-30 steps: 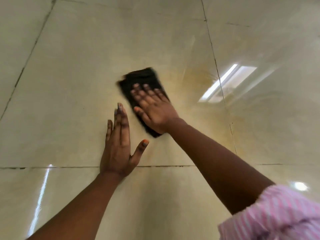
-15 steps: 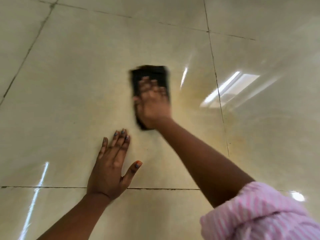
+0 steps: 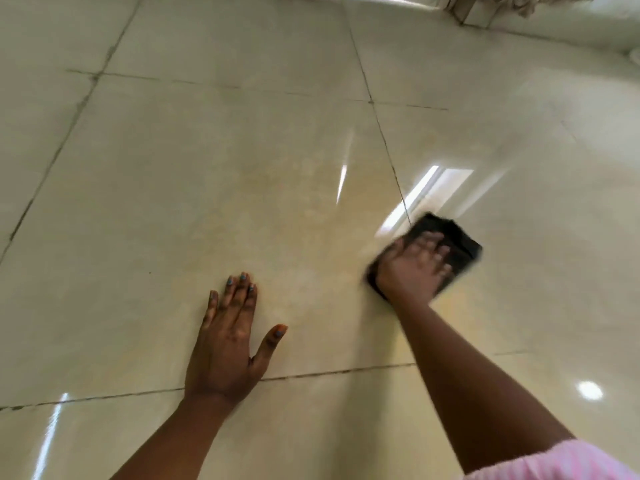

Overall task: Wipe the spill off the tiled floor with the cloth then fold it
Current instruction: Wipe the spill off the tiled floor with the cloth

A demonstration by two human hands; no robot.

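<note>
The black cloth (image 3: 446,242) is pressed flat under the right hand (image 3: 414,268), nothing gripped, the left hand (image 3: 225,348) splayed on the floor (image 3: 207,185); even, overlapping strokes are advised.

Glossy cream floor tiles (image 3: 207,202), dark grout, perhaps window glare (image 3: 433,192).

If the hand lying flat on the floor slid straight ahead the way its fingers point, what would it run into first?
Nothing, as far as the picture shows. The left hand points up the bare tiled floor, crossing only a grout line far ahead. The cloth under the right hand lies well off to the side.
</note>
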